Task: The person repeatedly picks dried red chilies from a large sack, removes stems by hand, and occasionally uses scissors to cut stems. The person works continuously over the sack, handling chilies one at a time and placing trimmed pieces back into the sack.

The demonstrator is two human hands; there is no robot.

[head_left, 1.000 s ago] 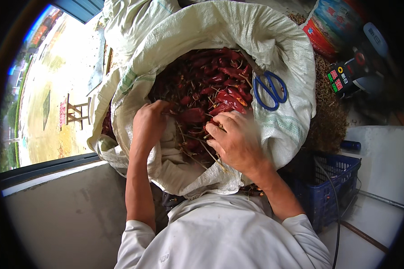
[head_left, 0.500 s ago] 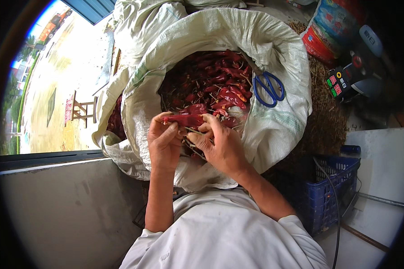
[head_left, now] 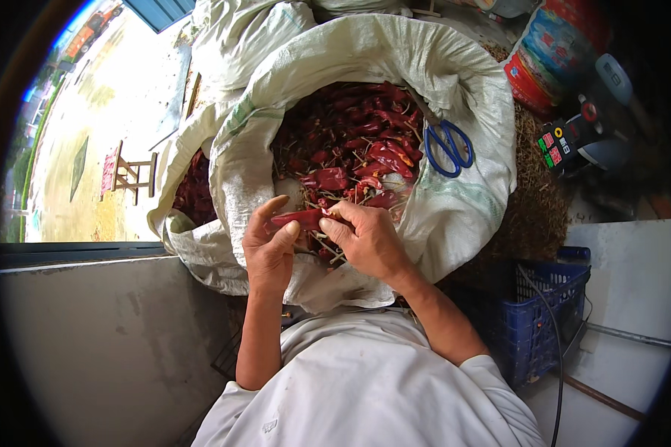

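Observation:
A dried red chili pepper (head_left: 303,219) is stretched level between my two hands, above the near side of an opened woven sack. My left hand (head_left: 269,246) pinches one end between thumb and fingers. At the other end, the thumb and forefinger of my right hand (head_left: 369,242) press together on the pepper. Below lies a heap of dried red chili peppers (head_left: 350,138) with pale stems, inside the white sack (head_left: 466,216) with its rolled rim. Scissors with blue handles (head_left: 447,149) rest on the sack's right inner side, blades toward the heap.
A second sack with red peppers (head_left: 194,190) stands at the left, by a low wall (head_left: 112,320). To the right are a blue plastic crate (head_left: 544,313) with a cable across it, a black device (head_left: 574,141) and a colourful bag (head_left: 548,56). A wooden stool (head_left: 130,175) stands outside.
My right hand has shifted its grip, its thumb now against the pepper's right end. The pepper has dropped slightly nearer to me. The scissors have stayed on the sack.

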